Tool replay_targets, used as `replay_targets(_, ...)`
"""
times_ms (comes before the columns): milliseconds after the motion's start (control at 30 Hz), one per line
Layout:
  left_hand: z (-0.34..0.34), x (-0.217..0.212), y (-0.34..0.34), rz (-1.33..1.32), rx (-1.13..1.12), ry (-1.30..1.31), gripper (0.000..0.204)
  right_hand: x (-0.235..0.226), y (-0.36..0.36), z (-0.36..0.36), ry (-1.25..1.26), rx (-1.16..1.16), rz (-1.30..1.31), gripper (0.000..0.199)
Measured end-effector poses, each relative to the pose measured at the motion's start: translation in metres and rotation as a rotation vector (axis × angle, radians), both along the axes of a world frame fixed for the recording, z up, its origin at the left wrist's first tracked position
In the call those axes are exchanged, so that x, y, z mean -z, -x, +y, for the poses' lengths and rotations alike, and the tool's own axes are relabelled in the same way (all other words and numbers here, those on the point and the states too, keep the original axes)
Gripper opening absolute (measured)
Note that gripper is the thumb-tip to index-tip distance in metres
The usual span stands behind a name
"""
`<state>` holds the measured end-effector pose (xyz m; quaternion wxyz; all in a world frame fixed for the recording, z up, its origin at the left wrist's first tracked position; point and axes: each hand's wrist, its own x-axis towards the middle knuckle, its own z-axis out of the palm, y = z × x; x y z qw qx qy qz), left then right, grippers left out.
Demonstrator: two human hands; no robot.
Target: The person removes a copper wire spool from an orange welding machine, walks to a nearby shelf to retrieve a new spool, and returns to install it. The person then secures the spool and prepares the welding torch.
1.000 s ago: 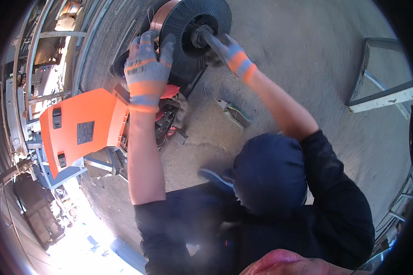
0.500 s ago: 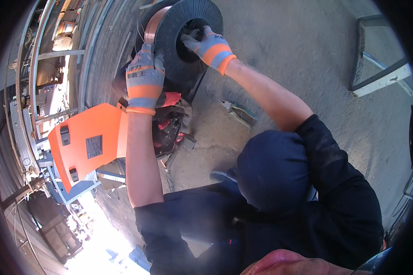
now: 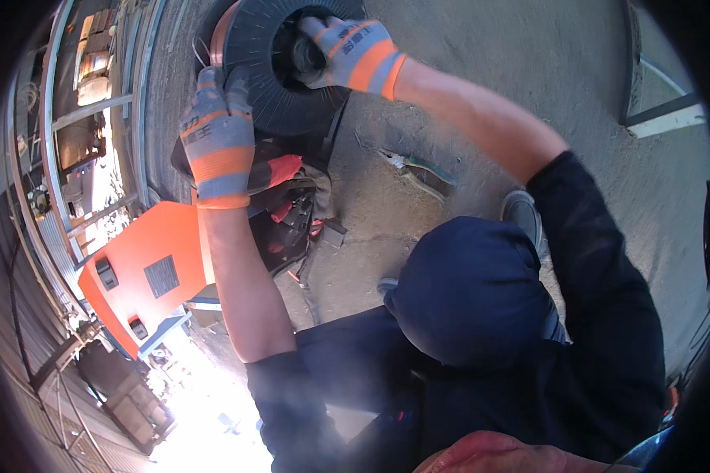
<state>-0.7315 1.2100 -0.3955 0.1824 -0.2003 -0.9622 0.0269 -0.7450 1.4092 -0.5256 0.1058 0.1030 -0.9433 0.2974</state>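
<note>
A large black spool (image 3: 262, 102) of copper-coloured wire (image 3: 221, 38) stands at the top of the view. My left hand (image 3: 218, 142), in a grey and orange glove, is at the spool's near left edge. Its fingertips are closed where a thin loose wire end (image 3: 203, 49) comes off the coil; the exact pinch is partly hidden. My right hand (image 3: 356, 57), gloved alike, reaches into the spool's centre hole. Its thumb and fingers are curled round a dark round knob (image 3: 308, 55) at the hub.
An orange panel (image 3: 138, 272) with two black latches juts out left of my left forearm. Below the spool lies a dark open compartment with red parts (image 3: 285, 211). Pliers (image 3: 420, 172) rest on the concrete floor. Metal frames stand at left and upper right (image 3: 664, 120).
The spool and both hands sit further left and higher in view. My right hand has turned and now grips around the hub knob. My left hand stays at the wire.
</note>
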Motion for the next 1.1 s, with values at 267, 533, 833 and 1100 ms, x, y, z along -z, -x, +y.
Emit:
replay_targets(267, -0.006, -0.003, 0.003, 0.018, 0.124, 0.026, 0.036, 0.001, -0.016, 0.010, 0.337, -0.102, 0.285, 0.069)
replay_targets(533, -0.005, -0.002, 0.000, 0.014, 0.104, 0.026, 0.031, 0.014, -0.041, 0.016, 0.869, 0.064, 0.214, 0.059)
replay_targets(833, -0.012, -0.003, -0.005, -0.056, 0.103, -0.016, 0.033, 0.027, -0.044, 0.027, 1.225, 0.027, -0.056, 0.064)
replay_targets(1100, -0.019, -0.004, -0.002, -0.194, 0.055, -0.084, 0.051, 0.020, -0.039, 0.021, 1.273, 0.142, -0.002, 0.047)
